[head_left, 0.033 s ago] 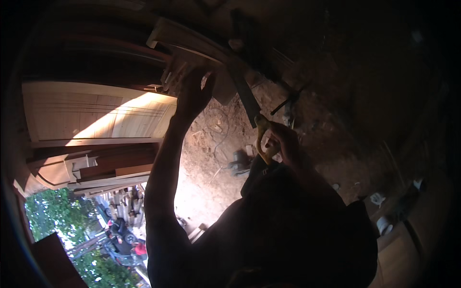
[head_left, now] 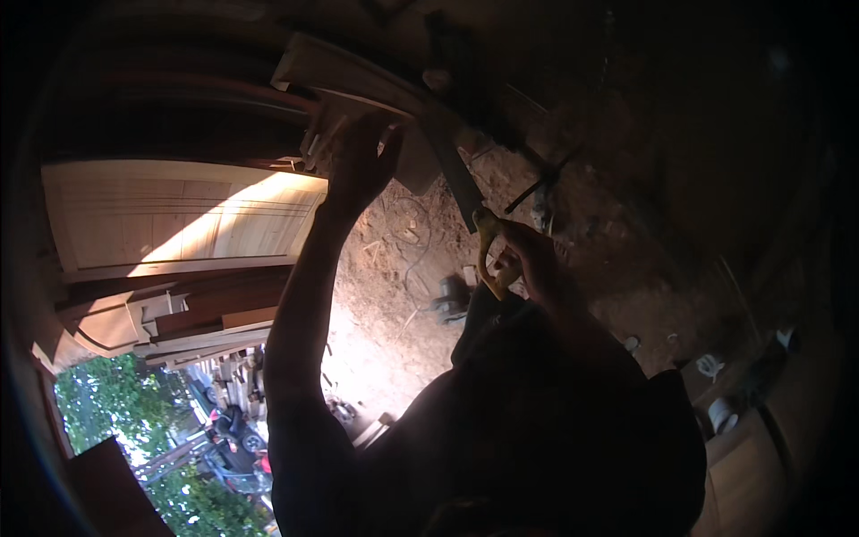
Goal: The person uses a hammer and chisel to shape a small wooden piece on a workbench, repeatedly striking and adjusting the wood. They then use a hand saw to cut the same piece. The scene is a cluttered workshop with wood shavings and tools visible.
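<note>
My right hand (head_left: 530, 257) is wrapped round the yellow handle (head_left: 485, 243) of a handsaw. Its dark blade (head_left: 456, 179) runs up and left to the edge of a wooden board (head_left: 416, 166), where shadow hides the teeth and any cut. On that same board, left of the blade, lies my left hand (head_left: 362, 157), its thumb apart from the fingers and closed on the wood. The fingertips are lost in the dark. Just beyond, a longer timber plank (head_left: 349, 76) slants across above the board.
Pale panelled wooden door (head_left: 179, 215) at left, with stacked boards (head_left: 206, 322) nearer me. Below my hands, the dirt floor (head_left: 385, 304) bears scraps and a dark power tool (head_left: 450, 295). White cups (head_left: 720, 416) stand at lower right. Outdoors, lower left, are trees (head_left: 116, 403) and a vehicle.
The saw and my right hand have shifted very slightly upward. My left hand keeps its place on the board. Outdoors, less of a red-clothed figure shows.
</note>
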`<state>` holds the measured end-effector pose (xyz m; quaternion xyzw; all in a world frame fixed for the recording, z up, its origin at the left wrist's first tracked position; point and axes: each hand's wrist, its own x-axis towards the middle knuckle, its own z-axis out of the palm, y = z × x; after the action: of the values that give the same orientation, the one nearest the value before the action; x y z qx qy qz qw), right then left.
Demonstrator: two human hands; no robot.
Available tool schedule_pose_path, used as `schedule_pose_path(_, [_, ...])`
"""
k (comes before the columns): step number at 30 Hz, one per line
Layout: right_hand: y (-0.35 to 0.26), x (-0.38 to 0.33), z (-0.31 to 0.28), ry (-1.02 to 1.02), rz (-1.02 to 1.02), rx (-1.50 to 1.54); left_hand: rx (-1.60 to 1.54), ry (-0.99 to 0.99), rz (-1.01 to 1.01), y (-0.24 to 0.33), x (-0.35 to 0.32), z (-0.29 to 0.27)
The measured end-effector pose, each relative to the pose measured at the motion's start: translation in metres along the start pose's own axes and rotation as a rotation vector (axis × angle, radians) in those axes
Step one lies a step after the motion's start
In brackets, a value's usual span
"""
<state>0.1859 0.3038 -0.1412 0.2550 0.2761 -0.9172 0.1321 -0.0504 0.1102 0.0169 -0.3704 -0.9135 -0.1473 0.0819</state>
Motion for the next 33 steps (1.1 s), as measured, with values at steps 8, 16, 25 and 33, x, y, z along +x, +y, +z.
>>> schedule_pose_path(8, [-0.008, 0.045, 0.012, -0.008, 0.000, 0.016, 0.886, -0.385, 0.371, -0.059, 0.080, 0.044])
schedule_pose_path(16, [-0.015, 0.060, -0.005, -0.115, -0.034, 0.037, 0.696, -0.785, 0.126, -0.084, 0.105, 0.082])
schedule_pose_path(25, [0.009, 0.035, 0.029, -0.177, -0.585, -0.775, 0.753, -1.018, 0.235, -0.092, 0.123, 0.083])
schedule_pose_path(33, [0.047, 0.056, 0.047, 0.029, -0.660, -0.418, 0.615, -0.983, 0.040, -0.088, 0.120, 0.075])
